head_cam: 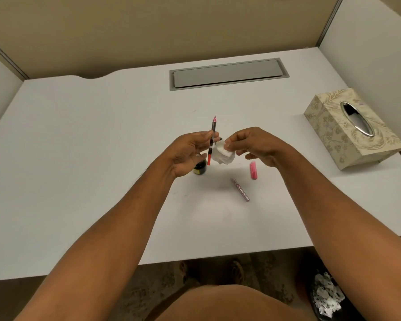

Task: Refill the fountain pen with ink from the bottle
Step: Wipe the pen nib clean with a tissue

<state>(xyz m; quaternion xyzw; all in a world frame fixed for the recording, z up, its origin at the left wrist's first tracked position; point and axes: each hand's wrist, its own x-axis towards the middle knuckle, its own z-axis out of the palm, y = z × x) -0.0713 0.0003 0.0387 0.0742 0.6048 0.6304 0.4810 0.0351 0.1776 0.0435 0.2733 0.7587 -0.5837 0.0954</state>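
left hand (pixel 190 151) pinches the pen (pixel 211 141) upright over the bottle (pixel 199 168), probably so drips fall clear; right hand (pixel 252 144) pinches a tissue (pixel 222 155) beside it, ready to wipe.

bare forearms without sleeves, no rings or watch showing; sandals (pixel 237 272) on the feet.
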